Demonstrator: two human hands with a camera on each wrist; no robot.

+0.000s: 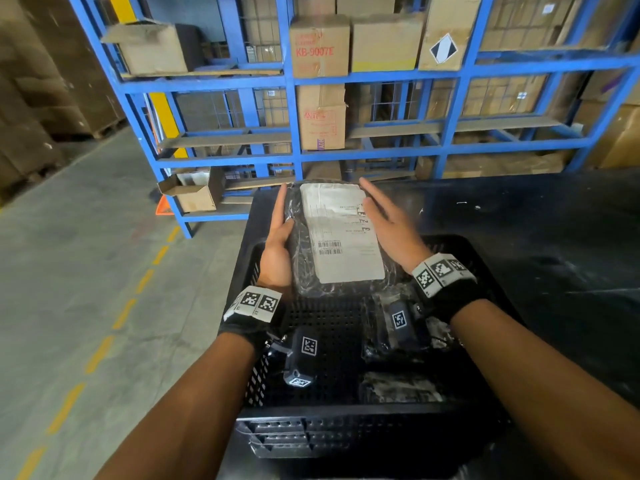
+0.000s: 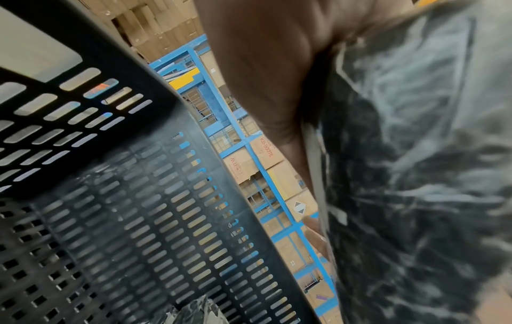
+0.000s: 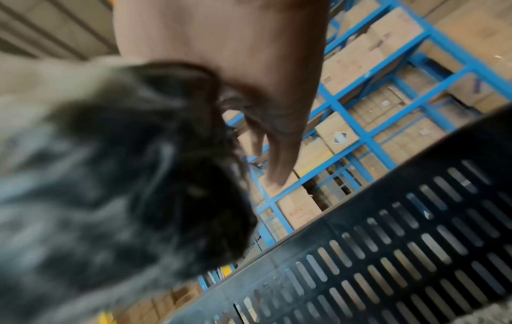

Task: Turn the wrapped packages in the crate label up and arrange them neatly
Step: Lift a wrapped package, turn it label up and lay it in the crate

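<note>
Head view: one package (image 1: 341,237), black wrap with a white label (image 1: 341,233) facing up, is held over the far end of the black crate (image 1: 346,431), which stands on a dark worktop (image 1: 554,237). So this package looks turned; I judge it now needs only to be set down squarely. At least two more packages (image 1: 401,389) lie along the crate's right side with no label showing, so they probably remain to be flipped and lined up. The task seems less than half done. The left hand (image 1: 278,244) lies flat along the package's left edge, fingers straight, thumb over the top. The right hand (image 1: 389,225) rests on the label's right side with fingers straight and spread.

Left wrist view: the left hand (image 2: 266,72) presses against the crinkled wrap of the package (image 2: 415,175), above the slotted crate wall (image 2: 138,219). The fingers look extended, not curled round it.

Right wrist view: blurred. The right hand (image 3: 249,76) lies on the package (image 3: 110,186), fingers reaching forward and nearly straight, with the crate wall (image 3: 387,263) below.
</note>
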